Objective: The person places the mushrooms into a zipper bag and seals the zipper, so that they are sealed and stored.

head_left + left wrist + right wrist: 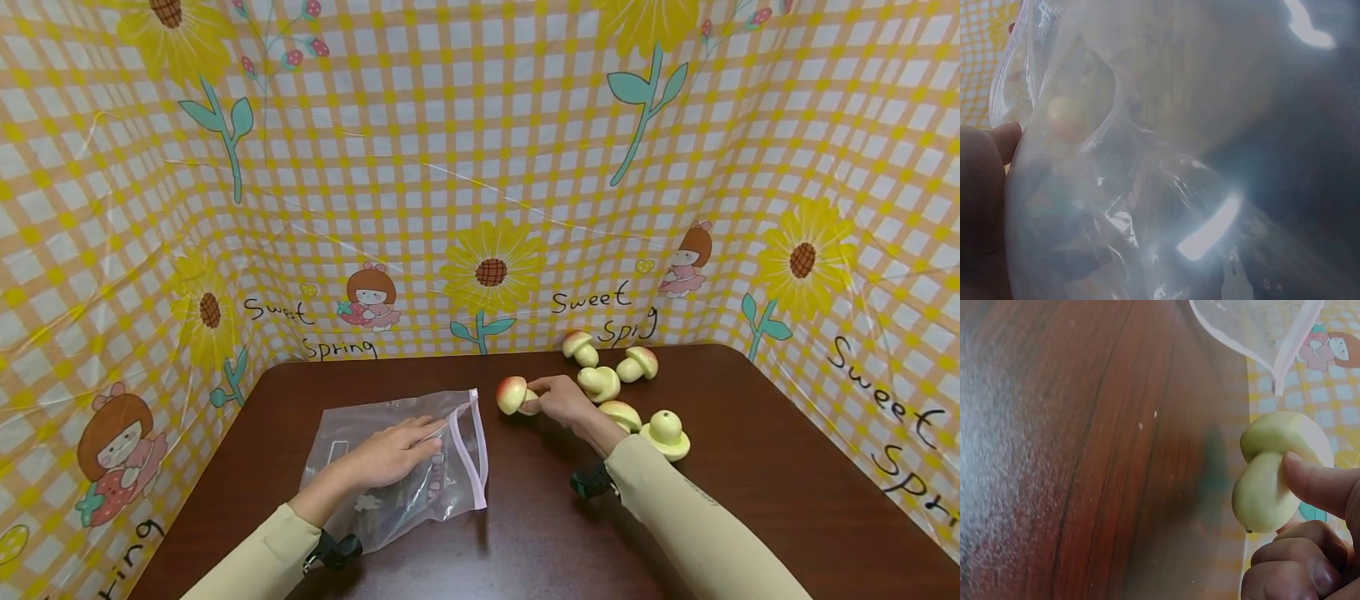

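Checked cloth (420,142): it rose at the left, behind and at the right of the scene, yellow, orange and white, printed with sunflowers, small figures in pink and the words "Sweet Spring".
Left sleeve (258,546): beige, it reached in from the lower left, with a black wrist device (337,552) at its cuff.
Clear bag (333,429): it lay on the left part of the dark brown table (787,492), its mouth facing right and parted, edged by a pale pink zip strip (482,450).
Left hand (393,454): it rested on the bag, fingers reaching almost straight toward the mouth; whether its grip was spread or pinching the film, I could not tell.
Held mushroom (512,395): it was just right of the bag's mouth, outside it, its red-and-yellow cap turned left.
Right hand (564,402): its grip pinched the held mushroom by the pale stem; the right wrist view showed the thumb against that stem.
Loose mushrooms: five were grouped on the right of the table. From left to right came one at the back (578,346), one with its stem toward the left (600,383), one partly hidden behind the right wrist (620,412), one with its cap toward the right (637,365), and one cap down, stem up (666,433).
Right sleeve (690,512): beige too, it reached in from the lower right.
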A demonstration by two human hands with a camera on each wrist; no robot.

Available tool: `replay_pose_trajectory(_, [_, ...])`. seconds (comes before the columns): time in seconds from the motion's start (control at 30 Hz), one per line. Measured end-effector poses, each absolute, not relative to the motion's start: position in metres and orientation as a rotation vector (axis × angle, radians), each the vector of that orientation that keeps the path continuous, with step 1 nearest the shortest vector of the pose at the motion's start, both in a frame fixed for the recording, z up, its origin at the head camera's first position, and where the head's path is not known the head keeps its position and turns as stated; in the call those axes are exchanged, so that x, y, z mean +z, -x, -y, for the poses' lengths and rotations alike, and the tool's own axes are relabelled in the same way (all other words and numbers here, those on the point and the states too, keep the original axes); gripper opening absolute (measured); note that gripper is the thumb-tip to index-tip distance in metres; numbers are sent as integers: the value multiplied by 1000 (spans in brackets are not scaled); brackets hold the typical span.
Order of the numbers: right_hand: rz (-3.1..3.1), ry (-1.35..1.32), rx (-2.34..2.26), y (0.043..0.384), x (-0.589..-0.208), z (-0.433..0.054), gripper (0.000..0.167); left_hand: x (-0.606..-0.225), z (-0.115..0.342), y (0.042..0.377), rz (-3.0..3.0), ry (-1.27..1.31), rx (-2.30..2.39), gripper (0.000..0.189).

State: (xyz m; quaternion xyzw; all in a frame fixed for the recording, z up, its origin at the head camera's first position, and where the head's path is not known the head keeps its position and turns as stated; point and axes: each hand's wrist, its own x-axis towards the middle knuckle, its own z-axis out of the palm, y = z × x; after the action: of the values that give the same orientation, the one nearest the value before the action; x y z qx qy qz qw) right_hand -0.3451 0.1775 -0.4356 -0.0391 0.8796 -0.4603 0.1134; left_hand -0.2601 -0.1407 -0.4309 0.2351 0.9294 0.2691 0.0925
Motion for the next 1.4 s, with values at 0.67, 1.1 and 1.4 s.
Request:
replay_pose_trajectory(0.67, [-2571,236,-1346,323,-419,-170,52,-430,141,260,-2765,-677,802,50])
replay_pose_trajectory(1.1, [-2558,323,-1351,307,-415,-164,50,-431,140,261,-2770,-703,815,50])
replay_pose_trajectory(1.4, [-2594,394,-1312,300,-414,-156,44,-432,141,263,-2760,-701,817,51])
